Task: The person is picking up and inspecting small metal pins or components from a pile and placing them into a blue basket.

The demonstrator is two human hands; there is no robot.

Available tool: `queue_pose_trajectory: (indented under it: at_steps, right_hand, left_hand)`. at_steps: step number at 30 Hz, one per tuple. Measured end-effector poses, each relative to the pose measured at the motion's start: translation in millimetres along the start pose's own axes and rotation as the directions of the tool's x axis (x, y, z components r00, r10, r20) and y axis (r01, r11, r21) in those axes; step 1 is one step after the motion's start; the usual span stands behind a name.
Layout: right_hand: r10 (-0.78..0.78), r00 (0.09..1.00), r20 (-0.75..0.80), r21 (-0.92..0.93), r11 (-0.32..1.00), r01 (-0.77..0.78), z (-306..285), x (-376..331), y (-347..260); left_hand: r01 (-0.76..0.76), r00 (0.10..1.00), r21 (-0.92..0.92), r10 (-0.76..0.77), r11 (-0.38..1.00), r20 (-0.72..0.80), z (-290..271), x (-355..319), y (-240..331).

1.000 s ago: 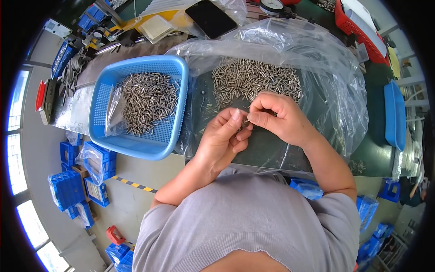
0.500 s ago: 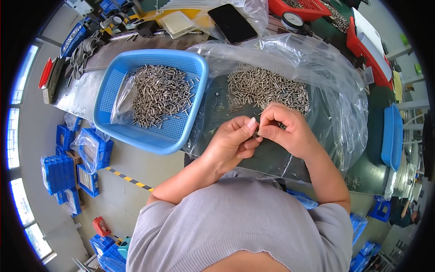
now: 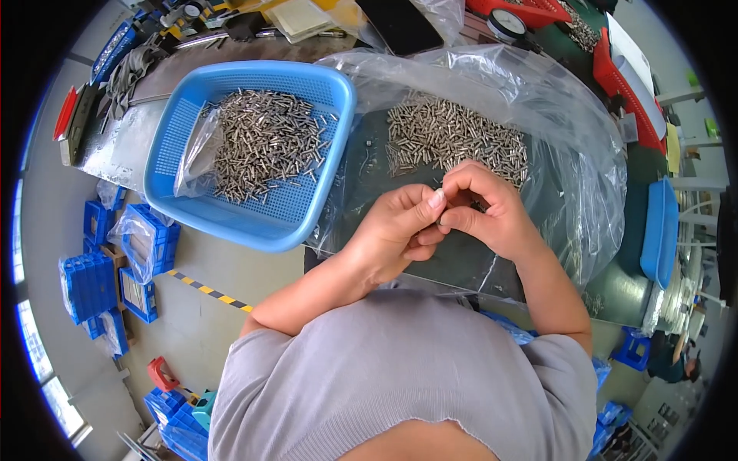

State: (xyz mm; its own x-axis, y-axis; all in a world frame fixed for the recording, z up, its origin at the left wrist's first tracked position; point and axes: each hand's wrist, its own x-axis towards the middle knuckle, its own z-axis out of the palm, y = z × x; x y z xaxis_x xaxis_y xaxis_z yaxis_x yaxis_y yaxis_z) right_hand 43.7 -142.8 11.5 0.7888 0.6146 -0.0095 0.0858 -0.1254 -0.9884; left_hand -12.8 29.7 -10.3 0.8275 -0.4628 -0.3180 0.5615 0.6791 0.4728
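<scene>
Your left hand (image 3: 403, 223) and right hand (image 3: 496, 215) meet at the fingertips above the near edge of the pile of metal pins (image 3: 457, 134); each thumb is pressed toward its forefinger in a close pinch, probably because pieces this small call for fingertip control, but your fingers hide whatever lies between them, so I cannot tell whether a pin is there; more metal pins lie heaped in the blue basket (image 3: 223, 237) to your left, whose raised walls likely stop them rolling off; a crumpled plastic film (image 3: 200, 160) lies against that heap; a clear plastic bag (image 3: 580, 165) spreads around the pile on the green table (image 3: 611, 296), perhaps keeping the pins together, and its folds stand in the way beyond and to the right; the basket's rim also bars a low sideways reach; farther off sit a black phone (image 3: 398, 27), a round gauge (image 3: 507, 24), a red basket (image 3: 624, 92) and, at far right, a blue tray (image 3: 659, 242).
</scene>
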Motion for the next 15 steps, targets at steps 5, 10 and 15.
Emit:
queue_pose_trajectory:
  at_steps: [5, 10, 15]
  right_hand:
    - [-0.282, 0.959, 0.026, -0.249, 0.927, 0.279, -0.5, 1.2, 5.8]
    - [-0.388, 0.920, -0.049, -0.322, 0.879, 0.353, -1.8, -0.4, 10.6]
    - [-0.496, 0.868, -0.010, -0.388, 0.802, 0.454, -5.1, -0.9, 8.6]
  left_hand:
    - [0.050, 0.999, 0.006, -0.050, 0.999, 0.013, 0.4, 1.2, 3.7]
    - [0.073, 0.997, -0.051, -0.074, 0.996, -0.032, 8.0, 0.2, 7.8]
    - [-0.009, 1.000, -0.062, 0.009, 0.998, -0.001, -3.3, 0.8, -2.4]
